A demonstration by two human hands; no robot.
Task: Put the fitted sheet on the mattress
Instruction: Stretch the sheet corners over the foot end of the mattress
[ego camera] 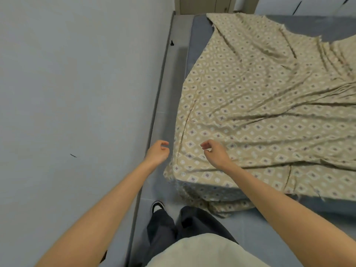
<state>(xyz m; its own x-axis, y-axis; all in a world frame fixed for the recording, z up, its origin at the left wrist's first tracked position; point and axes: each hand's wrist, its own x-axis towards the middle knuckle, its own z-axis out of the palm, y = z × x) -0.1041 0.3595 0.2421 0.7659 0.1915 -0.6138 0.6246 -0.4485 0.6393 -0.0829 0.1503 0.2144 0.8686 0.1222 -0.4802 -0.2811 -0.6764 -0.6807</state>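
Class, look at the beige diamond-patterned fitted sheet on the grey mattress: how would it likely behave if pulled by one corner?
The beige diamond-patterned fitted sheet looks floppy: it lies in long wrinkles and droops over the near corner of the grey mattress. It probably drags and bunches rather than sliding flat. It seems light, since thin folds hold their shape. Neither the left hand nor the right hand grips it.

Fitted sheet (pixel 250 112): tan-beige ground, repeating white-outlined diamonds with dull purple-grey centres, small white ringed dots between them. Same print ran down the draped near corner.

Mattress (pixel 189 54): plain slate blue-grey, no pattern, showing along the wall side and at the far end.

Wall (pixel 77 74): pale grey-blue, unpatterned, one short dark mark low down.

Floor (pixel 269 214): muted blue-grey.

Trousers (pixel 163 224): dark charcoal. Shoe (pixel 158 205): black with white edge. Shirt (pixel 202 251): off-white, cream.

Door (pixel 202 5) at far end: pale beige.
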